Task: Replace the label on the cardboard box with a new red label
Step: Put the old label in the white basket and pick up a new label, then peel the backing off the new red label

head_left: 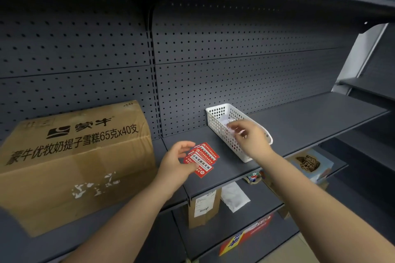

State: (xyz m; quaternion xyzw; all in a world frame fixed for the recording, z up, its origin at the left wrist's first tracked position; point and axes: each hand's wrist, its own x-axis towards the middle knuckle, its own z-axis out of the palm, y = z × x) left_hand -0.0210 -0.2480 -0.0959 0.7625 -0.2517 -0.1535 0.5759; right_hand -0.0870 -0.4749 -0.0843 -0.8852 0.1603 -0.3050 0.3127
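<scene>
Head view — left hand (175, 164) pinches red labels (203, 160), long axis slanting down-right; right hand (251, 139) over basket (216, 113), grip unclear.

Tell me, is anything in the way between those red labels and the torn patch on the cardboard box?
Nothing visible. The red labels lie at the left hand, just beside the cardboard box, with only bare shelf between them and its torn patch. The right hand is over the white basket.

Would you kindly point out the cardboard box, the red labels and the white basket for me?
cardboard box (53, 179): head view, on its bare front face.
red labels (205, 162): head view, on the middle of the top label.
white basket (221, 127): head view, on its mesh side wall.
</scene>
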